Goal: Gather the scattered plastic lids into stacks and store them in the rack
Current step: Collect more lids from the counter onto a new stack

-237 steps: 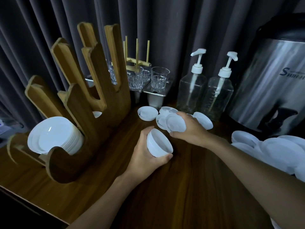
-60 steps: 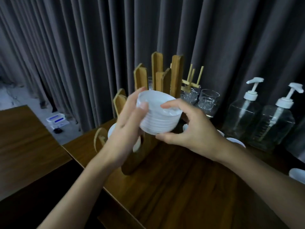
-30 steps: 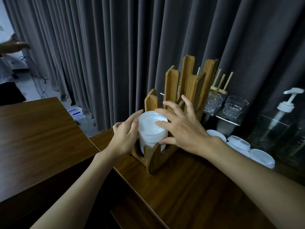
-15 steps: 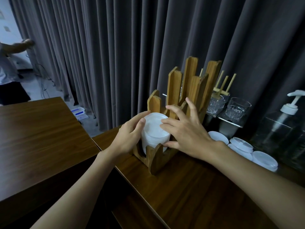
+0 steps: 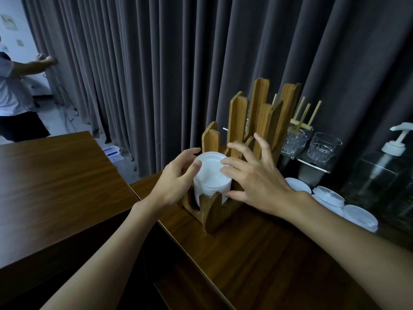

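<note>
A stack of white plastic lids (image 5: pixel 212 175) sits in the lowest front slot of the wooden rack (image 5: pixel 259 104), on the counter's left end. My left hand (image 5: pixel 176 177) wraps the stack's left side, thumb on the top lid and fingers curled behind it. My right hand (image 5: pixel 254 177) is splayed over the right side, with only the index fingertip and thumb touching the stack. Three loose white lids (image 5: pixel 328 195) lie on the counter to the right of the rack.
Glass tumblers (image 5: pixel 324 148) on a small tray and a clear pump bottle (image 5: pixel 380 175) stand behind the loose lids. A dark curtain hangs close behind the rack. A second wooden table (image 5: pixel 55 186) lies to the left across a gap. A person (image 5: pixel 13 95) stands at far left.
Earlier I collected loose lids into a stack, carried it in both hands to the rack and lowered it into the front slot. In the last second my hands barely moved; right fingers spread wider.
</note>
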A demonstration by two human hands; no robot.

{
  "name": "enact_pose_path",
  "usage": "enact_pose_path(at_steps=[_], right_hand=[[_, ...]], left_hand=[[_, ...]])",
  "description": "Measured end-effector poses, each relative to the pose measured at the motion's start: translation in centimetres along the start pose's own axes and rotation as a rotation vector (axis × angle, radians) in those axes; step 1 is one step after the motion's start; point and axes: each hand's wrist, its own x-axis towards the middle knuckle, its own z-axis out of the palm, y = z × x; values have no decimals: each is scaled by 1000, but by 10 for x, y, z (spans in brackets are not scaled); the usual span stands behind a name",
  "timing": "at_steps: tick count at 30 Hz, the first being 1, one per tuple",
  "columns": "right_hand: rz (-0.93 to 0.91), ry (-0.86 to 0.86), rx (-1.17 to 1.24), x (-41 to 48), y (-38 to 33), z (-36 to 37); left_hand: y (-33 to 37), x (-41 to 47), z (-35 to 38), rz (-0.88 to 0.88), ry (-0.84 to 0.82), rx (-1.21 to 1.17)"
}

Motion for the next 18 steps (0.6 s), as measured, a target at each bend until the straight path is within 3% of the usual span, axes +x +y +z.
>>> enact_pose_path(at_steps=[4,11,15,18], right_hand=[[13,14,22,-6,0,-3],[77,91,180,-33,12,-7],[193,90,284,-71,29,1],[322,-12,319,-112,46,14]], left_hand=[[8,-4,2,33,27,102],[58,-17,19,299,128,215],[93,-29,58,395,32,53],[101,-36,101,379,-79,-9]])
